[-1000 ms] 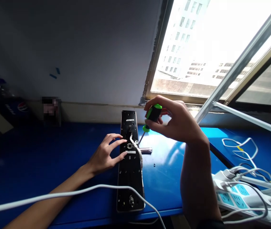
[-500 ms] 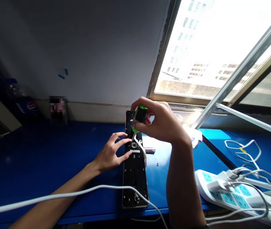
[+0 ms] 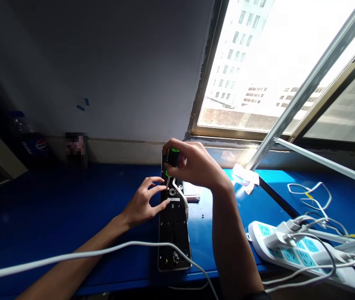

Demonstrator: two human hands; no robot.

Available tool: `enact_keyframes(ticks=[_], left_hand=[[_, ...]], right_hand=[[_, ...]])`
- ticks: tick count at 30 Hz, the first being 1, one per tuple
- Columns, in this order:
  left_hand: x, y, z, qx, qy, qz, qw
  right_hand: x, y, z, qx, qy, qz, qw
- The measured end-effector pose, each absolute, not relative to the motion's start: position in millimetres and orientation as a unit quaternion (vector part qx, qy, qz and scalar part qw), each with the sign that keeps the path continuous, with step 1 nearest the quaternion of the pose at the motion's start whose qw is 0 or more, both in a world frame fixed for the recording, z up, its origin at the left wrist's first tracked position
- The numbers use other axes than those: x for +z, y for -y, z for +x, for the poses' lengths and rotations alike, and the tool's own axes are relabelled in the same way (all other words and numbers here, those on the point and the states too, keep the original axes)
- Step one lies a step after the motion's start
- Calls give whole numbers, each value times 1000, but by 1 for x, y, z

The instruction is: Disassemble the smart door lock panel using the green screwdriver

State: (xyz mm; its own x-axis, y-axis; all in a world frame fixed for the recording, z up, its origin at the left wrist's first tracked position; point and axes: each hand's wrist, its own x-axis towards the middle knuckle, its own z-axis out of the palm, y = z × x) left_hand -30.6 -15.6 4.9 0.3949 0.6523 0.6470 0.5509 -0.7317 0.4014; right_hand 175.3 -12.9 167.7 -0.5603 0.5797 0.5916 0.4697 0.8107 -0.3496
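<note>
A long black lock panel (image 3: 173,227) lies lengthwise on the blue table (image 3: 55,208). My left hand (image 3: 144,202) rests on the panel's left edge, fingers spread and pressing it down near its round fitting. My right hand (image 3: 192,164) is closed around a black-and-green screwdriver (image 3: 171,161), held nearly upright with its tip down on the panel just above that fitting. A white ribbon cable (image 3: 182,198) curls off the panel's right side. A small metal rod (image 3: 192,198) lies on the table just right of the panel.
A white power strip (image 3: 293,252) with plugs and white cords sits at the right front. A white cord (image 3: 71,256) crosses my left forearm and the panel's near end. A window with a metal bar (image 3: 290,108) stands behind. Crumpled paper (image 3: 244,175) lies by the sill.
My right hand has carried the screwdriver left from beside the panel to over it and stood it upright, tip now on the panel. My left hand stays on the panel's left edge.
</note>
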Motion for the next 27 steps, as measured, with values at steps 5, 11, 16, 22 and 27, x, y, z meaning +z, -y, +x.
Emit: enact_keyframes(ticks=[5,11,16,22,27], left_hand=[[2,15,-32,411,-359,836,57],[2,16,-31,405,-362,838,48],[4,17,-31,404,-358,840,52],[2,17,-31,400,-357,843,53],[1,16,-31,401,-364,839,56]], right_hand=[[163,20,174,83,882,-300,354],[144,39,175,58,848,-326,414],[130,46,178,43,824,-340,451],[113,33,183,61,808,-305,501],[100,25,179,69,765,-302,565]])
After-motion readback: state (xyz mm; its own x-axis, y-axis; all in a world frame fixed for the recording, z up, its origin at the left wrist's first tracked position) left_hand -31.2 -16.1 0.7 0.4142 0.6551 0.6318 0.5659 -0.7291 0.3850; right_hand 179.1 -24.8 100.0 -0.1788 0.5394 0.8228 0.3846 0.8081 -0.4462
